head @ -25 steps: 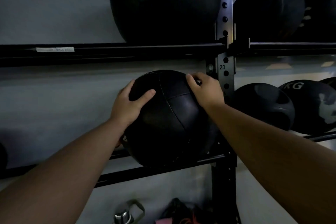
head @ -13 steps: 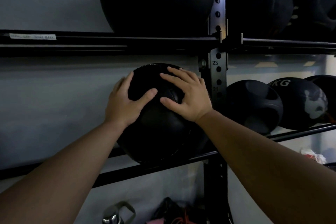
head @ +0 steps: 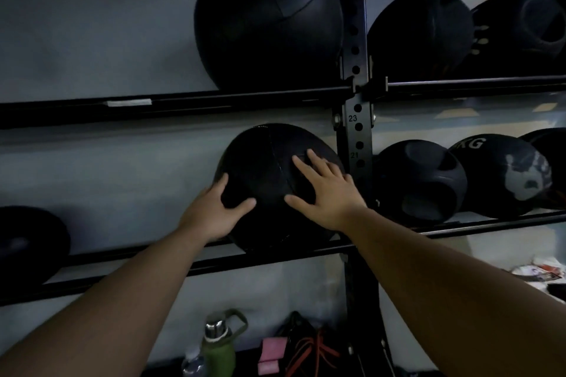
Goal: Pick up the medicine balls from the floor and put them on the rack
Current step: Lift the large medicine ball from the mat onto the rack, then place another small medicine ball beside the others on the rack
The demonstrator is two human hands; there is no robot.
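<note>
1. Medicine ball (head: 269, 180): black, seamed panels, sitting on the middle shelf rails (head: 275, 255) of the rack, hard against the upright post (head: 356, 144) on its right side. It looks seated between front and back rail; back contact is hidden.
2. Your left hand (head: 214, 214): palm on the ball's lower left flank, thumb spread across the front, fingers curled round the side. Grip loose, more steadying than lifting.
3. Your right hand (head: 327, 190): flat on the ball's right front face, fingers fanned wide and straight. No closed grip; it presses, it does not clutch.
4. Step in hand, by my reading: placement, tail end. Ball is on the rack; you are settling it.
5. Next move calls for easing both palms off slowly and watching for roll toward the open left stretch of shelf.
6. Surroundings: a bigger ball (head: 269, 21) on the shelf above; handled balls (head: 422, 180) in the right bay; a green bottle (head: 219, 349) on the floor below.
</note>
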